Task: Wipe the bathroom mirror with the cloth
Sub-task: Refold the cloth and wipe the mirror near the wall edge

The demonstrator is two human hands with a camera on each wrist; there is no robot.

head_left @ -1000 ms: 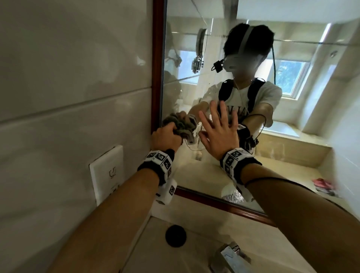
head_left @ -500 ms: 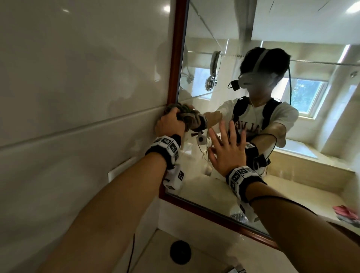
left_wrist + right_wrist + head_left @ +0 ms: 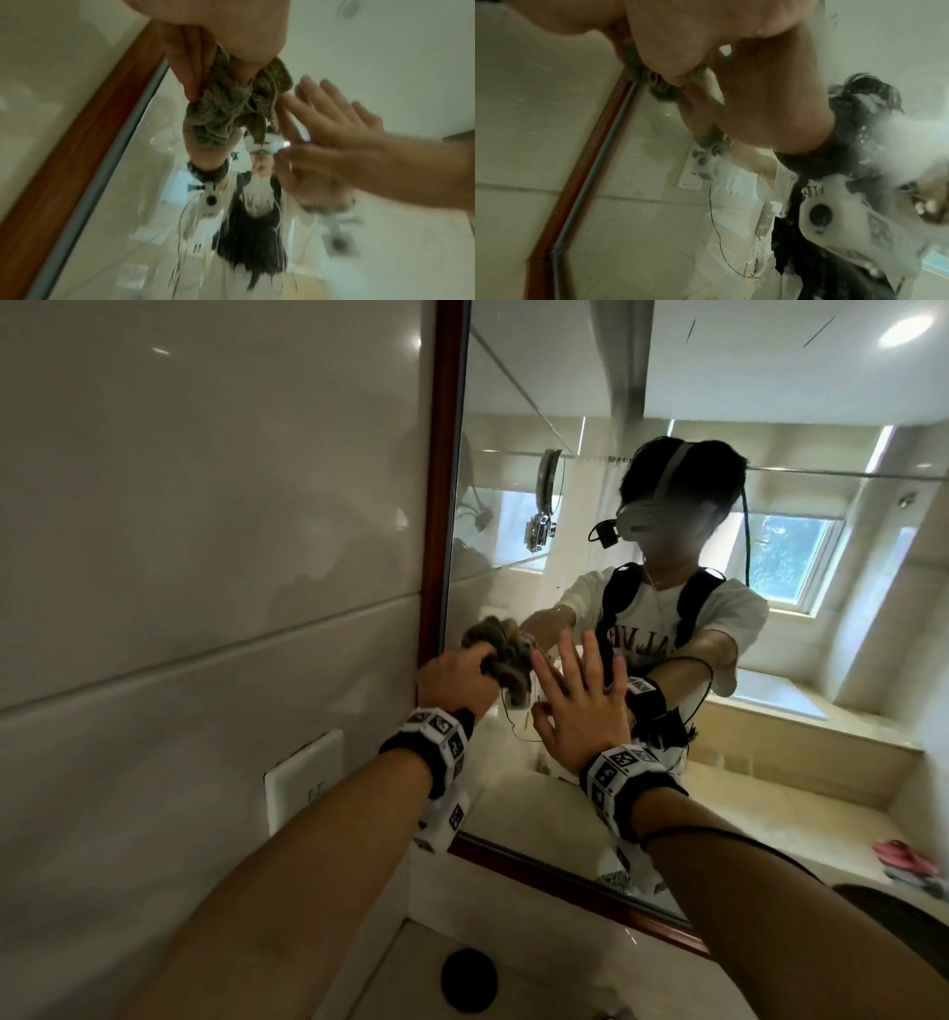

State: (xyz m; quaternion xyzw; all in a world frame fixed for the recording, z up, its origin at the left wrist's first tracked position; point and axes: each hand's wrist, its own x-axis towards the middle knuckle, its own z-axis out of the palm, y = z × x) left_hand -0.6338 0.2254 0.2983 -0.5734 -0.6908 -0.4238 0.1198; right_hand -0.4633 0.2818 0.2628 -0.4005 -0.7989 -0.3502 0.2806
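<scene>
left hand (image 3: pixel 454 677) clutches the bunched cloth (image 3: pixel 506 667) against the mirror (image 3: pixel 667 392) near its left frame (image 3: pixel 444 480); right hand (image 3: pixel 577 706) lies flat, fingers spread, on the glass beside it; wiping looks under way, most of the glass seemingly unwiped; tiled wall (image 3: pixel 205 505) left, basin (image 3: pixel 411 983) below.

Both arms extended forward. Left hand (image 3: pixel 454 677) fingers curled in a tight grip. Right hand (image 3: pixel 580 706) flat, fingers (image 3: pixel 567 654) spread and straight, pointing up.
</scene>
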